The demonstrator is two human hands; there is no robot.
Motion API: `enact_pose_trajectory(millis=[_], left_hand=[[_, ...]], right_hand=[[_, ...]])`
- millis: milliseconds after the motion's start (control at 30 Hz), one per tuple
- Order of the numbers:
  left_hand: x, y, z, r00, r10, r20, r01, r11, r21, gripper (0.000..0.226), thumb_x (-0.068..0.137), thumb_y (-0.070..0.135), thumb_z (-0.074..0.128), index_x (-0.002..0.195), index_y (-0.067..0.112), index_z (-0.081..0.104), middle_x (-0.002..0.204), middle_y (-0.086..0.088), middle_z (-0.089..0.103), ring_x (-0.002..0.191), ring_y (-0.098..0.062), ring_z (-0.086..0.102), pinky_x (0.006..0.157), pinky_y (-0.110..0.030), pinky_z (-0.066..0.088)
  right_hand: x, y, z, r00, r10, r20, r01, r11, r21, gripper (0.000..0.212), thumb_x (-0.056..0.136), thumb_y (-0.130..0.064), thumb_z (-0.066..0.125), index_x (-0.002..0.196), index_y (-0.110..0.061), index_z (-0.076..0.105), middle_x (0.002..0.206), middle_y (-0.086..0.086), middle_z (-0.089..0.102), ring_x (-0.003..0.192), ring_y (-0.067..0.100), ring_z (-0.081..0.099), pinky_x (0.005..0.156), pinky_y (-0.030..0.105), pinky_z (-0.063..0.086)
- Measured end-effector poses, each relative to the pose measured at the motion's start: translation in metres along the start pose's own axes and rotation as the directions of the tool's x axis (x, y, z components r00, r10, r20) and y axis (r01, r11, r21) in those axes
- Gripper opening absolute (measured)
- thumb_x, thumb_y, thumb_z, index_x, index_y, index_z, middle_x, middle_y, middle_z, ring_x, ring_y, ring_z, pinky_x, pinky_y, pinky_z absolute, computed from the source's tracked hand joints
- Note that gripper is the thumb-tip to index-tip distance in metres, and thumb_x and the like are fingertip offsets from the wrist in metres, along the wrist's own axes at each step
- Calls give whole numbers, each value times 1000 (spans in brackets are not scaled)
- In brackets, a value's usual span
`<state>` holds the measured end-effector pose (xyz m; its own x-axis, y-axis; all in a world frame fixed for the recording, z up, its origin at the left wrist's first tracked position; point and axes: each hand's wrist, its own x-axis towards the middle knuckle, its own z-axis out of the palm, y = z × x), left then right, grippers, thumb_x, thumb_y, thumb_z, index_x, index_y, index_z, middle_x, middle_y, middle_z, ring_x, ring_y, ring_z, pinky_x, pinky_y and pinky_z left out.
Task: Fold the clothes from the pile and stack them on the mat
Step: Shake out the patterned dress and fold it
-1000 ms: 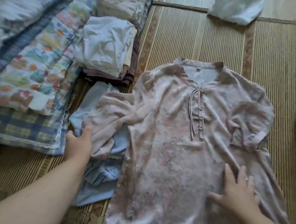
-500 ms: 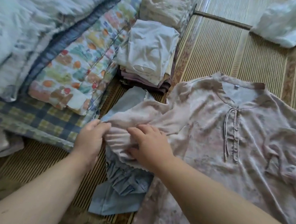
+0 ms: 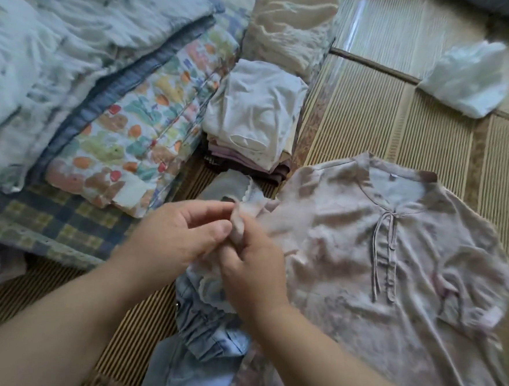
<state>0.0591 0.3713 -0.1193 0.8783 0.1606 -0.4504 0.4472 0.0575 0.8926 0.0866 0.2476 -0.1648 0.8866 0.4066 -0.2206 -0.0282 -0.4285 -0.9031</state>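
Left hand and right hand both pinching pink blouse sleeve, above blue garment

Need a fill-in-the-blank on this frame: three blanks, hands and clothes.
1. The left hand and right hand both pinch the pink blouse by its ____.
2. The ruffled garment below the hands is light ____.
3. The top piece of the folded stack is ____.
Missing words: sleeve; blue; white.
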Motion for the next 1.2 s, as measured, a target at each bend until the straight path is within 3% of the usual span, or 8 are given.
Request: enact_pose_trajectory(millis=[100,167,300,533,600,700,1033,1200], left_hand=[[8,-16,2,946,-119,-300,162,979,123,72,72,41,79,136,30,49,140,-2,50,117,-10,52,90,-24,41],[15,-28,0,909,-386,-159,363,919,-156,100,58,54,82,145,33,37,146,-4,43,120,-13,46,96,-35,36],[18,-37,-6,839,-426,338,543,690,-479,82,43,59,87,113,19,71,95,-10,69,81,-23,65,71,-38,53],[31,-29,11,940,-334,69,318,785,-532,61,67,12,79,121,-8,57,122,-27,61,117,-34,58,92,-45,52],[37,-13,14,954,-221,-201,109,884,-454,15,88,2,56,101,2,63,86,-11,73,78,-17,71,61,-29,61],[42,18,23,930,-36,-365,-91,941,-326,29,96,-2,42,103,20,60,80,8,64,56,0,59,50,-16,52],[57,60,223,957,244,156,-283,903,323,82,72,47,59,147,35,29,145,-7,47,133,-28,44,107,-53,39],[95,-4,335,919,-51,391,-208,779,592,99,64,53,55,149,15,23,139,-16,45,132,-32,41,102,-44,42]], right_hand=[[3,-1,-4,998,60,16,-62,986,154,26,77,-29,42,90,-20,63,77,-1,67,76,22,61,72,49,51],[2,-1,-7,992,80,97,-101,967,233,34,79,-22,44,103,-33,64,88,-8,69,86,14,65,83,48,53],[-5,-6,-17,990,-2,143,-25,982,185,42,85,-16,44,120,-29,63,110,-14,66,106,7,61,96,34,49],[-19,-7,-34,972,-187,139,167,975,148,35,88,-8,51,120,-13,65,116,6,68,108,14,60,97,29,46],[-22,2,-42,969,-175,175,160,983,94,36,90,-10,54,126,-14,61,121,6,66,112,13,57,99,26,44],[-24,30,-66,987,-20,160,28,999,-44,41,91,-14,55,131,-22,57,129,-6,60,119,6,49,96,6,33],[-63,157,-187,868,468,-166,-495,837,-231,35,90,-17,55,124,-20,63,127,-1,63,115,14,58,99,25,40],[-94,198,-235,862,456,-223,-502,831,-240,25,91,-19,59,113,-15,69,114,1,70,104,13,61,84,21,39]])
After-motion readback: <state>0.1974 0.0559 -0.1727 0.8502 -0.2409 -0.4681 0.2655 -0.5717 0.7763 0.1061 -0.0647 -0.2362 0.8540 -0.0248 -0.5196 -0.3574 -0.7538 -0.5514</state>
